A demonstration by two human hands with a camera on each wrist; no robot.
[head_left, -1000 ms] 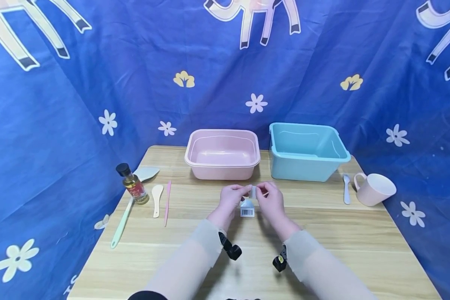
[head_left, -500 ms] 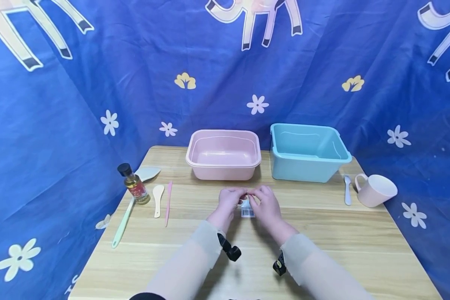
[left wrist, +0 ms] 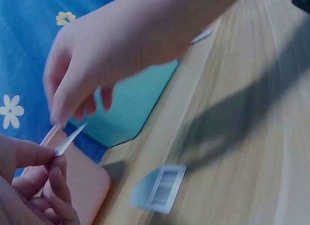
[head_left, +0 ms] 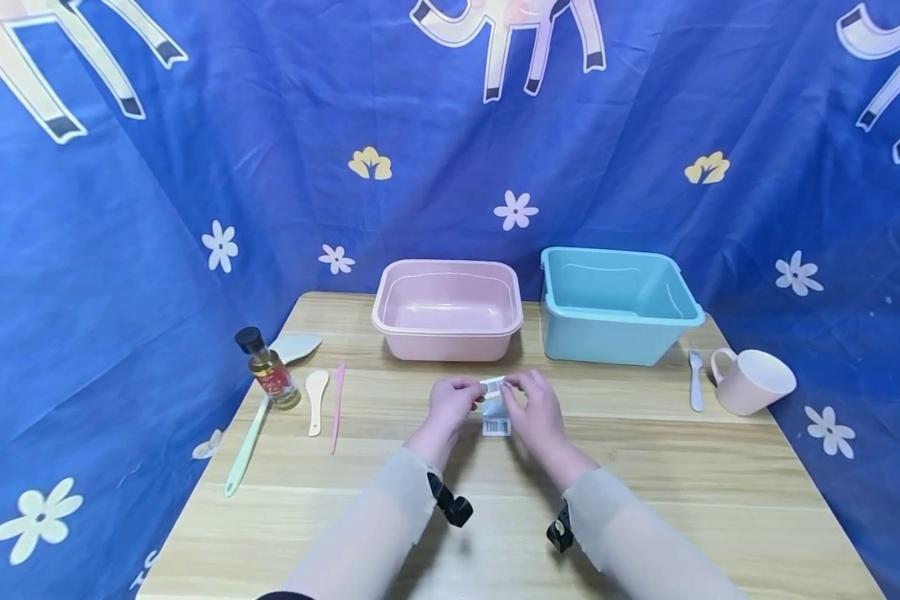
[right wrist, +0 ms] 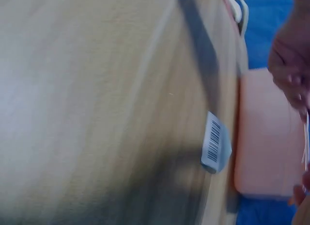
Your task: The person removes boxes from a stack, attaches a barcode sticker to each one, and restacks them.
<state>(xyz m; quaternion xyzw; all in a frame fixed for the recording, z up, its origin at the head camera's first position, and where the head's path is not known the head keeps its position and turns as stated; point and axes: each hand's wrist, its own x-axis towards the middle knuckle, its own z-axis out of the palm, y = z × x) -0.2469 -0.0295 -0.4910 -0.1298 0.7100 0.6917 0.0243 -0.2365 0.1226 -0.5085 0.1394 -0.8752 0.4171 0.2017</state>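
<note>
White and thin, a small paper strip (head_left: 492, 384) is held just above the middle of the worktop (head_left: 645, 492), near the centre of the head view. The left hand (head_left: 452, 400) pinches its left end between thumb and fingers (left wrist: 36, 154), and the right hand (head_left: 534, 406) pinches its other end, fingers curled round it. In the left wrist view the strip (left wrist: 70, 137) shows edge-on as a pale sliver running from the left fingers up toward the right hand (left wrist: 104, 60), which fills the upper middle of that frame.

Directly below the strip, between the 2 hands, a small packet with a barcode label (head_left: 496, 425) lies flat on the wood; it looks like clear wrapping with a white sticker, though the blur makes that uncertain. It shows again low in the left wrist view (left wrist: 160, 188) and right of centre in the right wrist view (right wrist: 216, 148).

Behind the hands, in the middle of the head view, stand 2 tubs side by side: a pink basin (head_left: 447, 289) and, to its right, a teal basin (head_left: 618, 287). Further right lie a small white fork (head_left: 694, 379) and a pink mug (head_left: 753, 380) tipped on its side. At the left of the worktop are a small oil bottle (head_left: 266, 367) with a black cap, a pale green spatula (head_left: 258, 412), a cream spoon (head_left: 315, 398) and a thin pink stick (head_left: 337, 404). Blue cloth (head_left: 157, 217) with white flowers hangs behind.
</note>
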